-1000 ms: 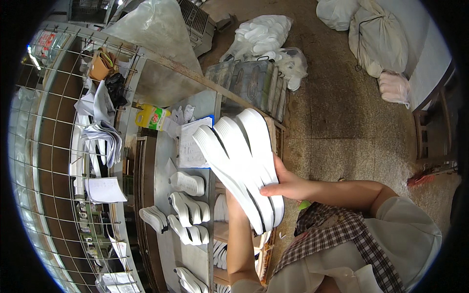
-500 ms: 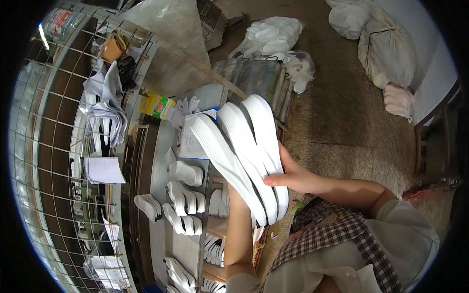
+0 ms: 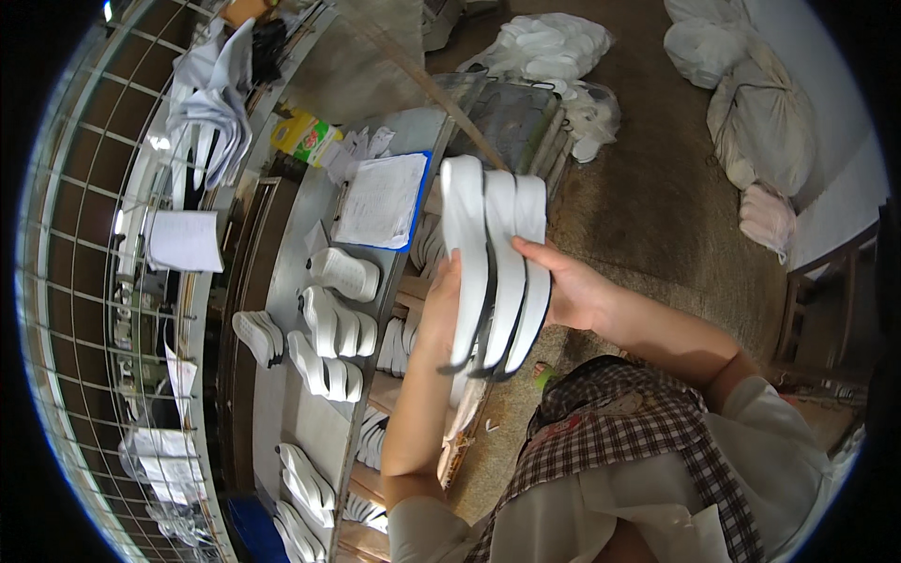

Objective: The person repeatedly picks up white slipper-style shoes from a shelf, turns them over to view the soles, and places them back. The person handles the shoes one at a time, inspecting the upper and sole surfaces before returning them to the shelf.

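Three white shoe soles [image 3: 504,253] with dark edges stand side by side in a bundle in front of me, held lengthwise. My left hand [image 3: 444,296] is closed against the bundle's left side; most of its fingers are hidden behind the soles. On the right side my right hand [image 3: 574,289] grips the bundle, its thumb on the front faces and its other fingers out of sight. More white soles [image 3: 340,324] lie in small groups on the metal table [image 3: 310,427] to the left. Further soles [image 3: 305,483] rest toward its near end.
Beyond the table soles lie a blue clipboard [image 3: 380,202] with paper and a yellow container [image 3: 305,136]. A wire grid [image 3: 80,281] runs along the left. Shelves under the table hold soles. Plastic bags of white pieces [image 3: 549,47] and sacks [image 3: 765,122] sit on the floor.
The bundle has turned from a slant to nearly upright, edges more toward me. My left hand now shows at its side. My view has shifted, revealing more of the clipboard.
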